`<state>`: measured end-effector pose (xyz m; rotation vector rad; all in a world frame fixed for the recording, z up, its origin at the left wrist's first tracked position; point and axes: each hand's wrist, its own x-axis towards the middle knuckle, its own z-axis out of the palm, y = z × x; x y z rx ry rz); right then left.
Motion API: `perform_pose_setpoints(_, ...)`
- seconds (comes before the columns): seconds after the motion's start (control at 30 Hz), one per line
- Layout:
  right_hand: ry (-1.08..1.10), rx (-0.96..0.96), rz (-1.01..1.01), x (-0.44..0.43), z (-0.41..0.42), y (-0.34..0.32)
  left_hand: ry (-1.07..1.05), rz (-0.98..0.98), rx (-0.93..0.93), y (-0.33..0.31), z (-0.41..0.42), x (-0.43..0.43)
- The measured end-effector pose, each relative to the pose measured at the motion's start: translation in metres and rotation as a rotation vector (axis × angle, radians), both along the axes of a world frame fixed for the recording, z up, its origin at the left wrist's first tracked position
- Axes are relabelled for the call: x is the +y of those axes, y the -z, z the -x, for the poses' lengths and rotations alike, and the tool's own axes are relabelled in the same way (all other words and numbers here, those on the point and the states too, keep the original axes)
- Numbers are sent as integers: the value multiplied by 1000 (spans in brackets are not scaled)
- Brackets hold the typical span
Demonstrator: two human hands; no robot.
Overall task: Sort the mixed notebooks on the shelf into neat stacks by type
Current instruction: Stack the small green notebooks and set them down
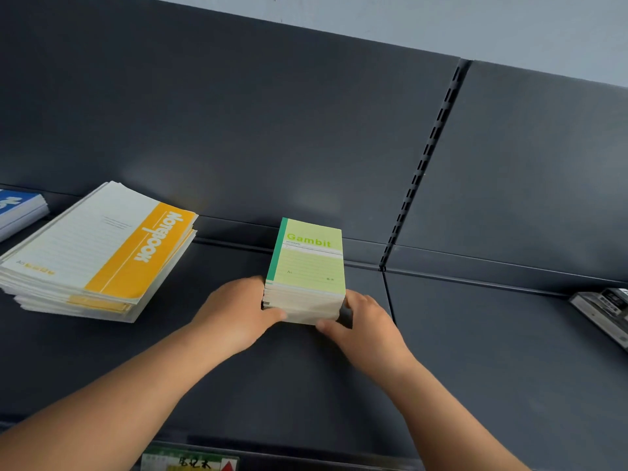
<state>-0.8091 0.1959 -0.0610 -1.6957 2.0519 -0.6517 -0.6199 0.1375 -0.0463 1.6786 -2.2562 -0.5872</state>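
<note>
While clasped at its near end: green Gambit notebook stack point(307, 270), mid-shelf point(306, 385), with left hand point(238, 312) and right hand point(363, 321) curled round its sides. Left of it, well apart: orange notebook stack point(102, 253), fanned. Step, likely: squaring. Next: evening the fanned edges.

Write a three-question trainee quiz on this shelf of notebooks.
1. True or false: the left hand and the right hand both hold the stack of small green Gambit notebooks.
2. The untidy stack of large yellow-and-white notebooks lies: A) left of the green stack; B) right of it; C) on top of it.
3. Fill in: the notebook at the far left of the dark grey metal shelf has a ____ cover.
Key: 1 true; 2 A; 3 blue.
</note>
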Motion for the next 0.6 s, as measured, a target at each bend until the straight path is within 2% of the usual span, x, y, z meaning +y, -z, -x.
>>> perform_pose_setpoints(0.27,34,39,106,3,-12,5,53,161,-57,11,-3,3)
perform_pose_setpoints(0.6,40,52,52,-1,-11,0,69,148,-65,14,-3,-1)
